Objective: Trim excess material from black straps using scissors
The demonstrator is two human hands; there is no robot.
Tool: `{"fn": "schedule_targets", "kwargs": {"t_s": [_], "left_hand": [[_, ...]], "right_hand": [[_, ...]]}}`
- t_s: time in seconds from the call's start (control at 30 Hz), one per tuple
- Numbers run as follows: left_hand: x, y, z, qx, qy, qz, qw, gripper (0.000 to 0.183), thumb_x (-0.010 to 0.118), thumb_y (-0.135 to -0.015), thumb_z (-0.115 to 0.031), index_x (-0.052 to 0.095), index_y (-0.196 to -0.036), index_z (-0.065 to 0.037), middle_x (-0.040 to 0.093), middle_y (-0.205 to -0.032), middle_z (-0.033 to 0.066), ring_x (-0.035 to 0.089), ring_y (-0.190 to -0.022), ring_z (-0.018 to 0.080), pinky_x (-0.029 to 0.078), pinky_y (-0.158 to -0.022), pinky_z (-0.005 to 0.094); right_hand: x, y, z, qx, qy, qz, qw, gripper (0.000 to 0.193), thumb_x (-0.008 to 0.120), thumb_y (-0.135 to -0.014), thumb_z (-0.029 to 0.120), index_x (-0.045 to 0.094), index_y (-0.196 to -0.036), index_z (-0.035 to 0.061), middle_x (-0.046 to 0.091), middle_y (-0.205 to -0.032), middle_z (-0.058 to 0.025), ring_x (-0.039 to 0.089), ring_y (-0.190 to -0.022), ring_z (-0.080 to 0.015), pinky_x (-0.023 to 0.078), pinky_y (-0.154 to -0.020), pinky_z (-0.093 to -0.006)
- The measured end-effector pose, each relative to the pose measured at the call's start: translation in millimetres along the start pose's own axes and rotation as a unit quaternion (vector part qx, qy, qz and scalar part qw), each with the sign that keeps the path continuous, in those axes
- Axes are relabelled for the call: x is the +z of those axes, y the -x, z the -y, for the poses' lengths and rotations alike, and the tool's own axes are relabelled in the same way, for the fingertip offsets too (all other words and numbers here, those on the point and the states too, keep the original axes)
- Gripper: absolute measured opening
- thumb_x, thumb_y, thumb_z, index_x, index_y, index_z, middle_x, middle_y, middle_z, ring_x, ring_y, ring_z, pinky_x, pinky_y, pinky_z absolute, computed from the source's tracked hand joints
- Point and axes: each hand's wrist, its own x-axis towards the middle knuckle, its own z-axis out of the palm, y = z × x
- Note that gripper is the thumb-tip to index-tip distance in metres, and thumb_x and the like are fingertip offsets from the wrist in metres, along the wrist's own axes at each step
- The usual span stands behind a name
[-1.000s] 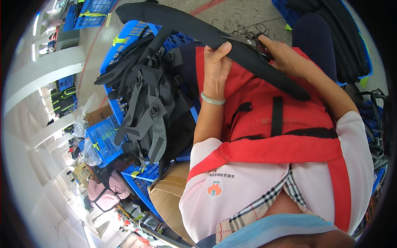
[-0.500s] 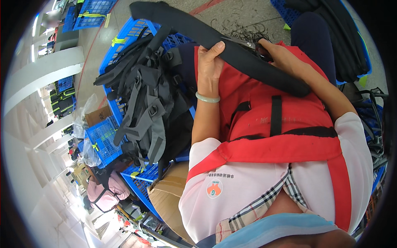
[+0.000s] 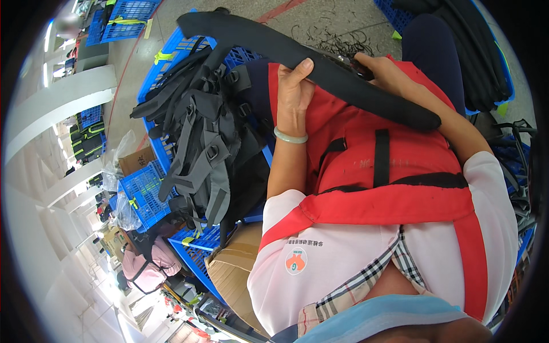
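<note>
A long, curved black padded strap (image 3: 251, 43) stretches across my lap from upper left to lower right. My left hand (image 3: 295, 86) is closed on its near edge around the middle, thumb on top and fingers underneath. Just beyond the far edge, my right hand (image 3: 384, 73) grips a pair of scissors (image 3: 361, 70) by the dark handles. Most of the blades are hidden behind the strap. Under the strap lies my red apron (image 3: 349, 114).
To the left, a blue plastic crate (image 3: 150, 94) is heaped with grey and black straps (image 3: 209, 148). Another blue crate (image 3: 506, 86) at upper right holds black padded pieces (image 3: 477, 63). Black thread scraps (image 3: 337, 41) litter the floor ahead. A cardboard box (image 3: 234, 268) stands at lower left.
The strap has slid slightly to the right and its lower end sits farther right. The scissor blades, visible above the strap before, are now mostly behind it.
</note>
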Motion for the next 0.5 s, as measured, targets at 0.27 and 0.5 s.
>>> {"fn": "schedule_targets", "kwargs": {"t_s": [0.27,0.5], "left_hand": [[-5,-9,-6,0.007,0.005,-0.052,0.999,0.025,0.07,-0.079,-0.002,0.06,-0.102,-0.002,0.064,-0.094,0.0088,0.063,-0.085,0.0218,0.053,-0.081,0.0379],[-6,-5,-3,0.006,-0.029,-0.03,0.999,0.025,0.072,-0.077,-0.001,0.062,-0.099,-0.005,0.064,-0.092,0.0052,0.062,-0.085,0.0197,0.052,-0.081,0.0349]], "right_hand": [[-5,4,-3,-0.021,-0.012,0.012,1.0,0.038,0.068,-0.08,0.016,0.048,-0.11,0.0018,0.059,-0.088,-0.0207,0.058,-0.079,-0.0367,0.045,-0.069,-0.0375],[-26,10,24,0.093,-0.011,0.078,0.993,0.049,0.07,-0.079,0.019,0.043,-0.117,0.0022,0.058,-0.097,-0.0181,0.059,-0.09,-0.0352,0.045,-0.075,-0.0408]]}}
